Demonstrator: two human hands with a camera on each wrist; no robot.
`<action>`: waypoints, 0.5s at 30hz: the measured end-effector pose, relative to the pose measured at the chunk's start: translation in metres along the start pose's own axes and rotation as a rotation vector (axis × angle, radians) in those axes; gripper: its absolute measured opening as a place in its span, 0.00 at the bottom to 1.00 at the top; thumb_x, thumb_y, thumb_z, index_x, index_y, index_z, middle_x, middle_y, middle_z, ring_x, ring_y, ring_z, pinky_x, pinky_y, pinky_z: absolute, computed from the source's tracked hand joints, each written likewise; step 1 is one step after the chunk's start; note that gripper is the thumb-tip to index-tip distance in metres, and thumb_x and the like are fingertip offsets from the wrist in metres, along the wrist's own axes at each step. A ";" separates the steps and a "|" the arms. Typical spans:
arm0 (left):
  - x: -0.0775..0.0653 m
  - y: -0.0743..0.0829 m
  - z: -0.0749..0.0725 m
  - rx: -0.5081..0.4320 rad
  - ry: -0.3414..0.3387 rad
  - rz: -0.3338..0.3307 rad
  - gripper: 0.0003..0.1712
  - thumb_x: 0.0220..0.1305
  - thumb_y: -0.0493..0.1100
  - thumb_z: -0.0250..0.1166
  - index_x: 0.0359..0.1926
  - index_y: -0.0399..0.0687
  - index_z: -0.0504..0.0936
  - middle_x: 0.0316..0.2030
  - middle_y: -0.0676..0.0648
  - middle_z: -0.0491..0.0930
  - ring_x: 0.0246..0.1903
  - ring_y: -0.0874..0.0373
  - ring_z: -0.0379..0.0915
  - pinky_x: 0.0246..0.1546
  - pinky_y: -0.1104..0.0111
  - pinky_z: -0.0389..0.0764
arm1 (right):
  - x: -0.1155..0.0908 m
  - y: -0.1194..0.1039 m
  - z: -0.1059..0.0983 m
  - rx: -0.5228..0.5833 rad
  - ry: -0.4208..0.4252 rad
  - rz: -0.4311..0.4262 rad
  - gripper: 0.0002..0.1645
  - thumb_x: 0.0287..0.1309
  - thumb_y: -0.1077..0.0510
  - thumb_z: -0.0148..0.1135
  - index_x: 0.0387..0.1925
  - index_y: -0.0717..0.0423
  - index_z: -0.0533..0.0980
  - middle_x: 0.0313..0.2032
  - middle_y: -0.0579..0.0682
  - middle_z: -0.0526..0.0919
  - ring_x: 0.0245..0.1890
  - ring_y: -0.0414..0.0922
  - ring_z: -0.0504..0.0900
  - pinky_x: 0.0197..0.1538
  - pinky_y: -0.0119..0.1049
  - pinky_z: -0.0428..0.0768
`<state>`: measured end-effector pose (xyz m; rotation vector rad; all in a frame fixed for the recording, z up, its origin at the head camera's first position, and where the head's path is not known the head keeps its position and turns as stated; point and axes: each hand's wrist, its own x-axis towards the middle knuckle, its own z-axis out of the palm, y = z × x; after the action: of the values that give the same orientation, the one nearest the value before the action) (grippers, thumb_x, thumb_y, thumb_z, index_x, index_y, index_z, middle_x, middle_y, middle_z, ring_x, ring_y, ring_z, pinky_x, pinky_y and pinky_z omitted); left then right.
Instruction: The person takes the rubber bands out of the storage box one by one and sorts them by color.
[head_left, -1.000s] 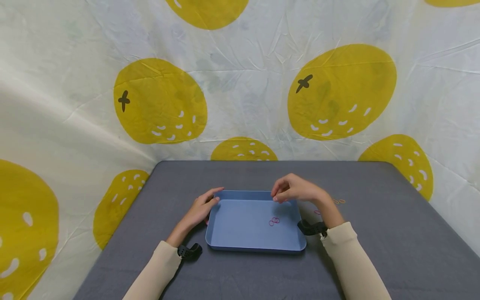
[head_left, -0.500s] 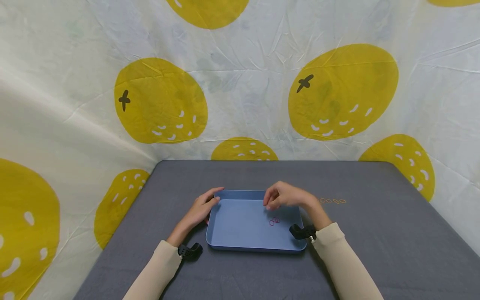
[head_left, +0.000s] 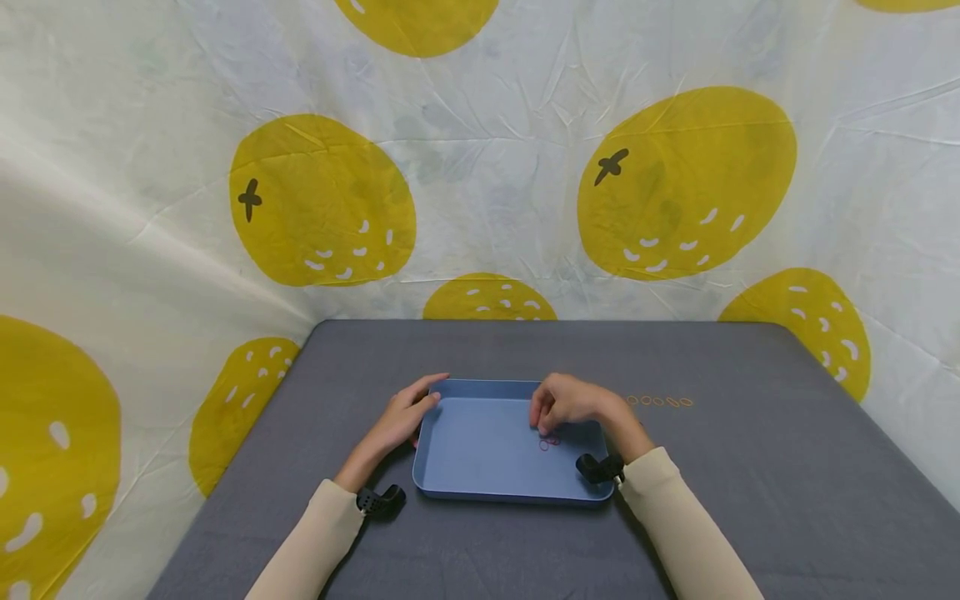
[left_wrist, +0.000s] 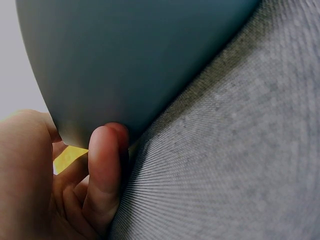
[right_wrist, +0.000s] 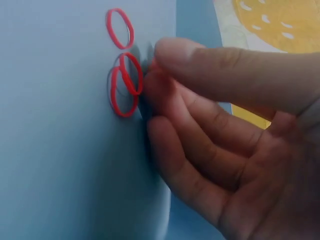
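Note:
Several small rubber bands lie near my hands. Three red rubber bands (right_wrist: 120, 28) are on the floor of the blue tray (head_left: 480, 454), two overlapping and one apart. My right hand (head_left: 567, 402) is inside the tray with its fingers loosely bent; its fingertips are beside the overlapping bands. In the right wrist view, the thumb (right_wrist: 235, 75) lies over the index fingertip, and I see no band between them. On the tray's left side, my left hand (head_left: 397, 419) grips the rim near the far corner. Its thumb is on the rim; the left wrist view shows a finger (left_wrist: 104, 160) against the outer wall.
A row of several orange-yellow rubber bands (head_left: 658, 402) lies on the grey table (head_left: 750, 483), right of the tray. A white cloth with yellow fruit print (head_left: 495, 200) hangs behind the table. Each wrist carries a black camera band (head_left: 380, 502).
My right hand has moved left and down into the tray, toward the red bands. A red band seen on the table earlier is now hidden by the right arm. The left hand stays put.

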<state>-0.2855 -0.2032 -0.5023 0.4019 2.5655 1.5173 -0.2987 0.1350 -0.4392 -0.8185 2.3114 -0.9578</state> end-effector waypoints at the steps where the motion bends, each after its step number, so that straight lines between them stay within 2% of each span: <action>1: 0.000 0.000 0.000 0.003 0.000 0.000 0.25 0.80 0.52 0.55 0.74 0.67 0.72 0.34 0.40 0.75 0.11 0.55 0.69 0.13 0.60 0.80 | 0.000 0.000 0.000 -0.006 0.000 0.007 0.03 0.54 0.72 0.70 0.32 0.67 0.85 0.27 0.50 0.86 0.26 0.38 0.77 0.32 0.30 0.77; 8: 0.000 0.000 0.000 0.006 0.000 0.001 0.25 0.80 0.52 0.55 0.74 0.67 0.72 0.34 0.41 0.75 0.11 0.55 0.69 0.13 0.60 0.80 | -0.003 0.000 0.000 -0.044 0.026 0.094 0.05 0.53 0.71 0.71 0.28 0.61 0.85 0.24 0.47 0.83 0.25 0.40 0.76 0.31 0.31 0.76; 15: 0.000 0.000 0.000 -0.009 0.011 -0.005 0.24 0.80 0.52 0.55 0.72 0.70 0.73 0.34 0.40 0.75 0.10 0.54 0.69 0.12 0.60 0.79 | -0.006 -0.001 -0.001 -0.049 -0.014 0.127 0.06 0.49 0.73 0.72 0.28 0.62 0.85 0.22 0.46 0.83 0.23 0.39 0.76 0.30 0.30 0.74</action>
<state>-0.2851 -0.2031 -0.5023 0.3869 2.5646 1.5335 -0.2950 0.1388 -0.4366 -0.6856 2.3517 -0.8412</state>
